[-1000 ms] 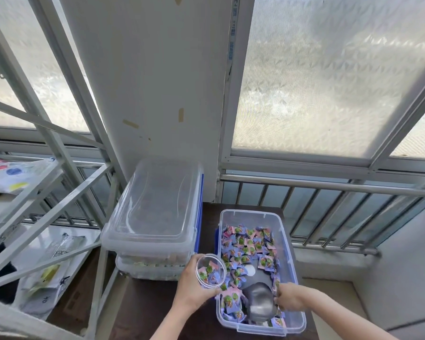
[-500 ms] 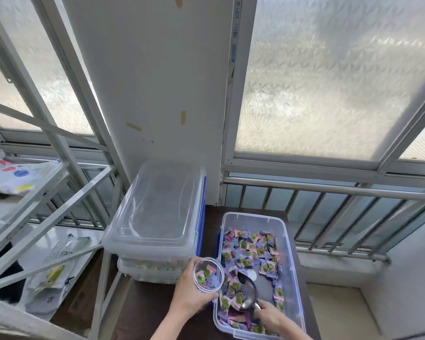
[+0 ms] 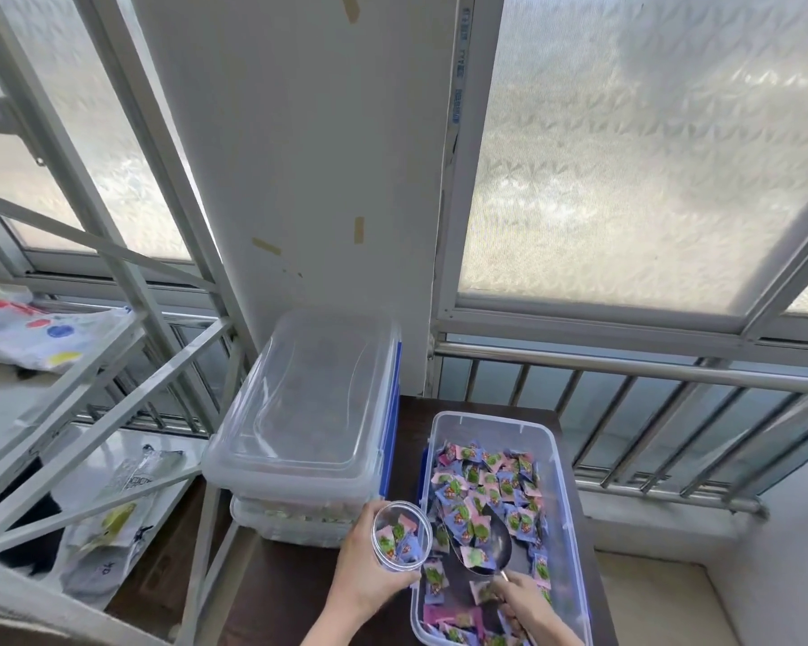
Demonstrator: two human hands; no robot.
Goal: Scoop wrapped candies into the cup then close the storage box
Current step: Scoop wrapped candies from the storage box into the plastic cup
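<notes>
Head view: left hand (image 3: 365, 580) grips the cup (image 3: 400, 536), right hand (image 3: 528, 608) grips the scoop (image 3: 483, 547); tip candies (image 3: 474, 529) in slowly.

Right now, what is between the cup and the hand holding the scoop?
In the head view, the metal scoop carrying a few wrapped candies, over the open storage box, lies between the cup and the right hand.

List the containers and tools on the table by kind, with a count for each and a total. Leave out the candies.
Boxes with lids on, stacked: 2
Open box: 1
Cup: 1
Scoop: 1
Total: 5
</notes>
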